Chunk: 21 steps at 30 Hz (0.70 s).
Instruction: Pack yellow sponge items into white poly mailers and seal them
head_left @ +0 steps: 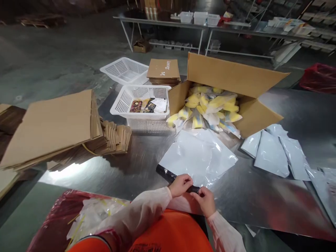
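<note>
A white plastic mailing bag (196, 154) lies flat on the metal table in front of me, on top of what look like more such bags. Along its near edge a black strip, the bag's dark inside, shows. My left hand (180, 184) is closed on this black edge, thumb and fingers pinched together. A little to its right, my right hand (206, 201) pinches the same edge at its near corner. Just beyond the bag stands an open cardboard box (220, 71) full of yellow items (207, 103) in clear wrapping.
White filled mailers (271, 154) lie at the right. Folded cardboard (52, 126) is stacked at the left. A white basket (120, 108) with small packets stands behind, beside flat cartons (164, 68). A red bag (47, 224) with plastic scraps sits below the table's left front edge.
</note>
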Each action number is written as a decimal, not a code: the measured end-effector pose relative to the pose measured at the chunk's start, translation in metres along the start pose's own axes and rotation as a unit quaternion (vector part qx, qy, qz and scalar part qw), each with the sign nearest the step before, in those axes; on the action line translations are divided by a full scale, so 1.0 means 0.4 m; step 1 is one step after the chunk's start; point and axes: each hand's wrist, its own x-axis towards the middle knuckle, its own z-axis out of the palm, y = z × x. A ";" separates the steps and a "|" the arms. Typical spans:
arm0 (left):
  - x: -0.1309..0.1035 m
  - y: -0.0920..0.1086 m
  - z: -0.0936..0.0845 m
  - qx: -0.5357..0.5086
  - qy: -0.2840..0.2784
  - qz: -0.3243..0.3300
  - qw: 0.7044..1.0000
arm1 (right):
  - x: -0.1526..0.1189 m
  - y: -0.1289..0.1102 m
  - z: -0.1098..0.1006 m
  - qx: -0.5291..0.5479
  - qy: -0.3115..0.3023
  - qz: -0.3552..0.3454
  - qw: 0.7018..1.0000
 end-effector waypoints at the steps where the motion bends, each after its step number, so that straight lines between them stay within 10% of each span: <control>1: -0.003 0.005 -0.002 0.013 -0.010 0.022 1.000 | -0.001 0.005 -0.001 -0.003 0.004 0.002 1.000; 11: -0.001 0.044 0.001 0.307 -0.087 0.145 0.937 | 0.030 -0.008 0.004 -0.044 0.011 -0.045 0.998; 21: 0.004 0.039 -0.022 0.279 -0.097 0.146 0.944 | 0.036 -0.010 0.003 -0.052 0.004 -0.037 0.998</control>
